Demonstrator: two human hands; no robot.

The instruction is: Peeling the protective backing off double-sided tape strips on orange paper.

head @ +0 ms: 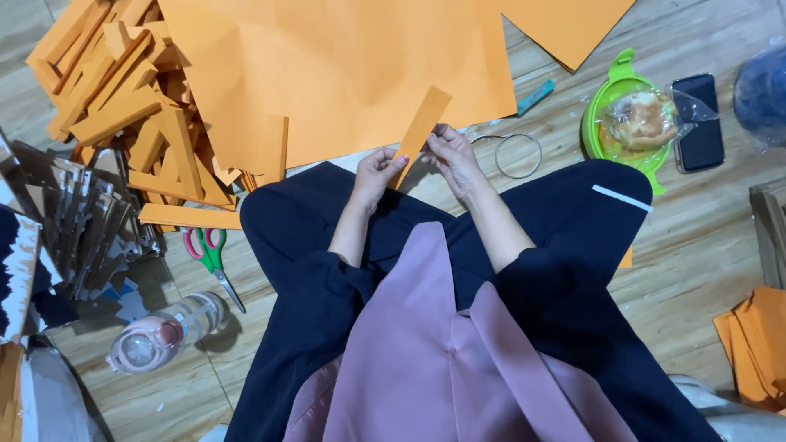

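I sit cross-legged on a wooden floor in dark trousers. Both hands hold one narrow orange paper strip (422,124) upright in front of my lap. My left hand (377,171) pinches its lower end from the left. My right hand (452,154) grips the same strip from the right, fingers curled on its edge. Behind the strip lies a large orange paper sheet (327,65).
A heap of cut orange strips (123,90) lies at the far left, with scissors (210,254) and a clear bottle with a pink cap (160,331) nearer me. A wire ring (517,155), a green bowl with wrapped food (626,119), a phone (697,121) and folded orange paper (757,344) lie right.
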